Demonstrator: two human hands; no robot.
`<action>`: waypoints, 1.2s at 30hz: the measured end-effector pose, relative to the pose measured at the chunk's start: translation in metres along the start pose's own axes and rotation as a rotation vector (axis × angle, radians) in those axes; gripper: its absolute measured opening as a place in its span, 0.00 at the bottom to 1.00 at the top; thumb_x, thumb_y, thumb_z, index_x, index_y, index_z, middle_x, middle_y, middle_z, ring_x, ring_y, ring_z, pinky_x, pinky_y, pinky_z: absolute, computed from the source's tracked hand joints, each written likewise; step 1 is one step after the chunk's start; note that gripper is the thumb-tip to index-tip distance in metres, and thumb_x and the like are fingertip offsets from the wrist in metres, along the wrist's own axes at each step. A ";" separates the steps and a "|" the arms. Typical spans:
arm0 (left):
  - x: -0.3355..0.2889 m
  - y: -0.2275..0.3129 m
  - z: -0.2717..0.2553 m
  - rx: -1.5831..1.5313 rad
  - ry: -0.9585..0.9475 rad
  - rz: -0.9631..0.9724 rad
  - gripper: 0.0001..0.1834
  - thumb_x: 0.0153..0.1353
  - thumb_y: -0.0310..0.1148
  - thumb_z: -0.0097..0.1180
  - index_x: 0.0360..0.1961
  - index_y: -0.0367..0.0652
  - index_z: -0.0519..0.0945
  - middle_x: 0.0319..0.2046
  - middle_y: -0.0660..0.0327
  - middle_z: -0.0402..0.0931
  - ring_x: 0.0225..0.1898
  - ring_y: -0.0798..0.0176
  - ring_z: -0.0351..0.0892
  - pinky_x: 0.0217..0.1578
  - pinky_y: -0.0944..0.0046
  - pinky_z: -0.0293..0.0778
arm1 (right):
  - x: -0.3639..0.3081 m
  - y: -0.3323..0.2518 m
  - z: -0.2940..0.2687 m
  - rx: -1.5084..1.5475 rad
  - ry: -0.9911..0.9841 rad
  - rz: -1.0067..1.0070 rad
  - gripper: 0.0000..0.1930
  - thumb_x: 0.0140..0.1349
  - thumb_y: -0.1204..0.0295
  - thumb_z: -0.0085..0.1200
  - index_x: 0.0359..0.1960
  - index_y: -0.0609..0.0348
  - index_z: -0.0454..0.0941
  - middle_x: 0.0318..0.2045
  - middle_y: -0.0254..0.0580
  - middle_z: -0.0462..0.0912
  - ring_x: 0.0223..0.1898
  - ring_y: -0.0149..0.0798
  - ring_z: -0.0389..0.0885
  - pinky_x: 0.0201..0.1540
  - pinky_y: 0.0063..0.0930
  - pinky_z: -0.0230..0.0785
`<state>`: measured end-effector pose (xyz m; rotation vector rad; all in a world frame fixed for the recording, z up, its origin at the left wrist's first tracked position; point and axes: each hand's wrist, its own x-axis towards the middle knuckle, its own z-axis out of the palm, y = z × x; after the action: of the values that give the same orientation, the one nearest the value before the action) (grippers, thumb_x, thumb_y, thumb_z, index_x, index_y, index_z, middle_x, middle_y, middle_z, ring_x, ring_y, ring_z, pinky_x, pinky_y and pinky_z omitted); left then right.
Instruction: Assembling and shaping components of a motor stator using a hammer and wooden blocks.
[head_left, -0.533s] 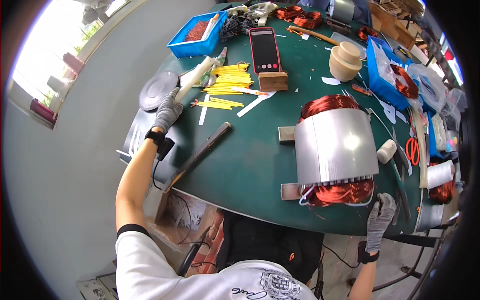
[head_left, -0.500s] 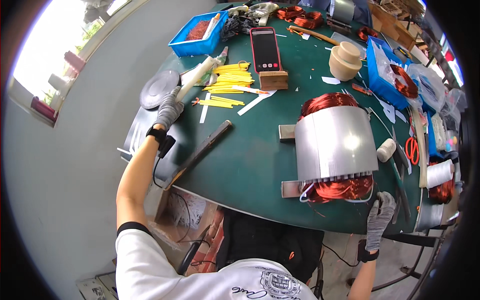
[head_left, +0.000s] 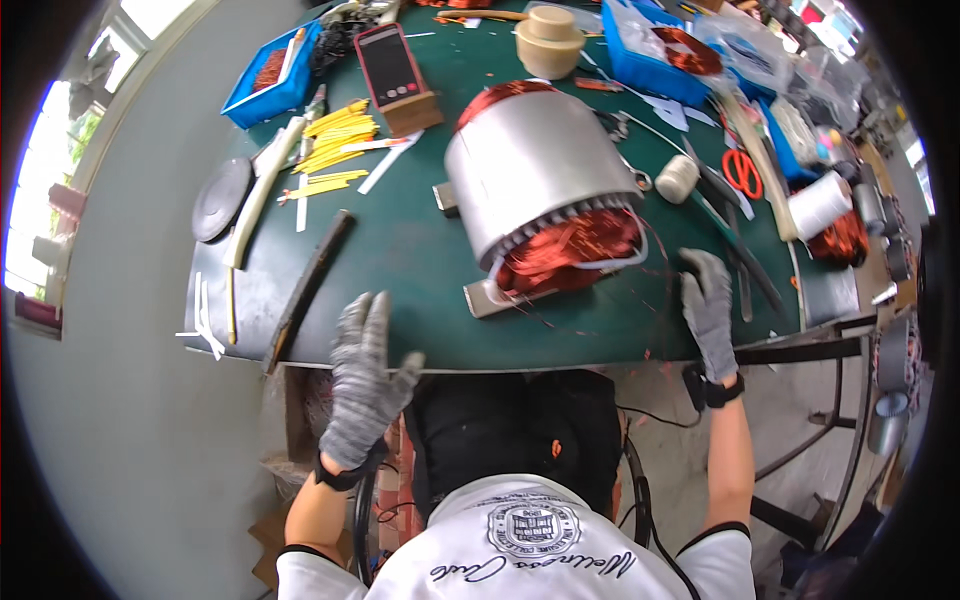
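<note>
Lying at the left of the green tabletop (head_left: 420, 265), a round grey disc (head_left: 222, 200) sits beside a pale rod (head_left: 262, 195), followed by a dark bar (head_left: 312, 280) and a bundle of yellow strips (head_left: 338, 142), while the gloved left hand (head_left: 368, 385) is at the front edge, its grip empty and open with fingers spread. Right of it, the silver motor stator (head_left: 540, 165) rests on its side on blocks (head_left: 480, 298), copper windings (head_left: 570, 255) bulging from its near end. Beyond stand a white thread spool (head_left: 677, 180), then the gloved right hand (head_left: 708, 310), its grip loosely open and apart from the stator, and red-handled scissors (head_left: 742, 173).
</note>
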<state>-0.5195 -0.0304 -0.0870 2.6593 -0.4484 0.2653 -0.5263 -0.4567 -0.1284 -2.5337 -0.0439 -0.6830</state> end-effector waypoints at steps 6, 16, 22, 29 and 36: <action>0.048 0.047 0.096 0.133 0.130 0.283 0.34 0.48 0.39 0.59 0.56 0.37 0.63 0.55 0.47 0.62 0.58 0.42 0.59 0.59 0.45 0.52 | 0.024 -0.047 0.032 0.147 -0.233 -0.093 0.24 0.52 0.73 0.49 0.54 0.61 0.67 0.49 0.50 0.71 0.54 0.50 0.66 0.58 0.35 0.55; 0.062 0.047 0.079 0.394 -0.049 0.349 0.29 0.57 0.48 0.48 0.58 0.44 0.66 0.53 0.57 0.68 0.62 0.50 0.57 0.62 0.40 0.38 | 0.016 -0.036 0.073 0.262 -0.232 0.119 0.24 0.50 0.72 0.52 0.51 0.62 0.68 0.44 0.50 0.72 0.46 0.52 0.67 0.54 0.41 0.55; 0.088 0.015 0.074 0.324 0.078 0.343 0.23 0.60 0.45 0.46 0.55 0.52 0.68 0.49 0.55 0.71 0.58 0.49 0.62 0.60 0.43 0.47 | 0.003 -0.064 0.081 0.648 -0.088 0.225 0.18 0.55 0.70 0.48 0.47 0.66 0.69 0.42 0.52 0.74 0.47 0.50 0.69 0.54 0.39 0.58; 0.058 0.034 0.061 -0.966 -0.165 0.028 0.37 0.51 0.28 0.53 0.64 0.40 0.55 0.59 0.45 0.56 0.61 0.43 0.56 0.61 0.59 0.53 | 0.014 -0.074 0.019 0.119 0.483 0.120 0.21 0.63 0.65 0.40 0.55 0.65 0.65 0.50 0.51 0.69 0.52 0.48 0.66 0.57 0.38 0.54; 0.092 0.042 0.084 0.010 -0.092 0.219 0.28 0.49 0.38 0.56 0.51 0.39 0.68 0.43 0.47 0.67 0.48 0.44 0.64 0.53 0.48 0.58 | 0.016 -0.078 -0.008 1.185 0.285 0.325 0.17 0.65 0.67 0.43 0.51 0.64 0.68 0.36 0.38 0.77 0.40 0.32 0.73 0.47 0.27 0.64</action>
<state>-0.4390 -0.1283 -0.1225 2.6412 -0.7716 0.2108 -0.5281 -0.3941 -0.0780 -1.2633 0.0507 -0.6083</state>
